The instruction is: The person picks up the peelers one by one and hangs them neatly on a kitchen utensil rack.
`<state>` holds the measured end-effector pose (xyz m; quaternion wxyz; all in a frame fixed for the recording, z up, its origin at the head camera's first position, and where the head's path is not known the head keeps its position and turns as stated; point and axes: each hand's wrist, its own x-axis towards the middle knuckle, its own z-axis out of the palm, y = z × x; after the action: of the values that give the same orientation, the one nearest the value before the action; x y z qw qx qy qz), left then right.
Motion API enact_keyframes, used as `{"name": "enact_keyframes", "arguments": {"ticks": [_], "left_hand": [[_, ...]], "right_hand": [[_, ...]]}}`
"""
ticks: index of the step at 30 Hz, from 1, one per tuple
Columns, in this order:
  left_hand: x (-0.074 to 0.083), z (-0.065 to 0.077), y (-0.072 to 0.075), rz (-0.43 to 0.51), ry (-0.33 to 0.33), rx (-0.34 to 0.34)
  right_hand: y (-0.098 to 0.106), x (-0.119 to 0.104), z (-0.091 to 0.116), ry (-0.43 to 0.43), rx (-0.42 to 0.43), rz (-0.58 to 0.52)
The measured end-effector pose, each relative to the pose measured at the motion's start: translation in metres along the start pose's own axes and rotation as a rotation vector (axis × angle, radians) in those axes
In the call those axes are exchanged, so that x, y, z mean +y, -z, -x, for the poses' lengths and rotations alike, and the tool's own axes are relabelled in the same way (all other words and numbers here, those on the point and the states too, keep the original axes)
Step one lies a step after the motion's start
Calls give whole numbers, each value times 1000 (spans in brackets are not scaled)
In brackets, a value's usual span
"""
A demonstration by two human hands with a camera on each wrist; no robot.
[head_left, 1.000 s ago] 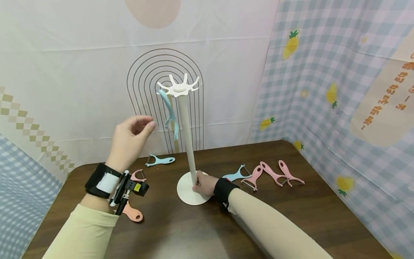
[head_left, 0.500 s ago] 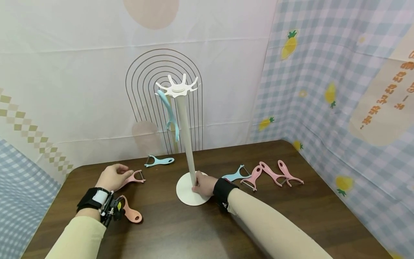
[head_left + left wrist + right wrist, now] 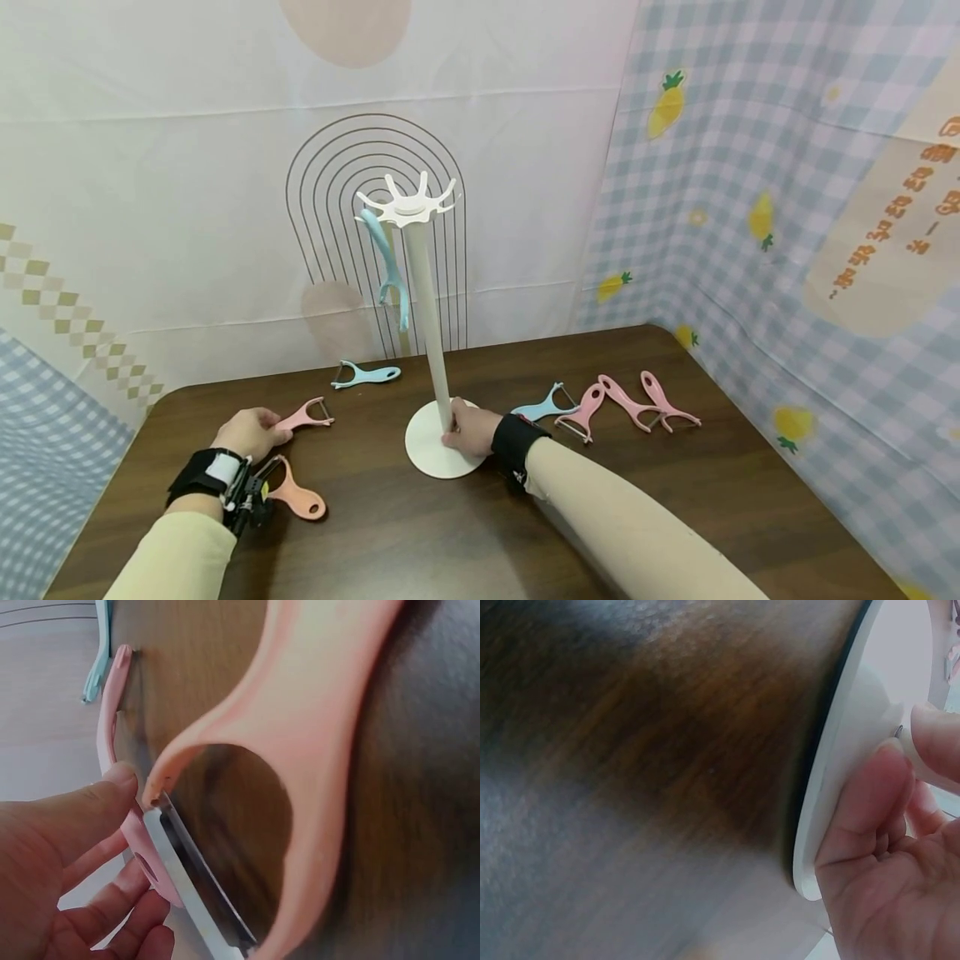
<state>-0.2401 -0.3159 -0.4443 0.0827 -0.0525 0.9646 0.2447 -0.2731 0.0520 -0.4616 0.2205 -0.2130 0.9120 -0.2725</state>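
Lowered now, my left hand (image 3: 246, 435) is pinching the pink Y-shaped plastic peeler (image 3: 302, 416) at left; my right hand (image 3: 474, 428) is still gripping the white round-based stand (image 3: 427, 308).

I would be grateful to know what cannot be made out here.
Head view: the handle tip of the blue peeler beside the right wrist, partly hidden by the black strap.
Head view: the blade of the hanging blue peeler, too small to tell.
Left wrist view: the end of the orange peeler, cut off by the top edge.
Right wrist view: part of the stand's base, cut off by the top edge.
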Motion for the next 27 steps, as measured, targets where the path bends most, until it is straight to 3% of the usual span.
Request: {"name": "enact_keyframes", "arguments": {"ticks": [8,27], "left_hand": [[-7,-3,-3,-11,5,-2],[2,4,-2,-7,6,-12]], "right_hand": [[0,0,-2,-15,-12,3],[1,-4,5,-29,-14,7]]}}
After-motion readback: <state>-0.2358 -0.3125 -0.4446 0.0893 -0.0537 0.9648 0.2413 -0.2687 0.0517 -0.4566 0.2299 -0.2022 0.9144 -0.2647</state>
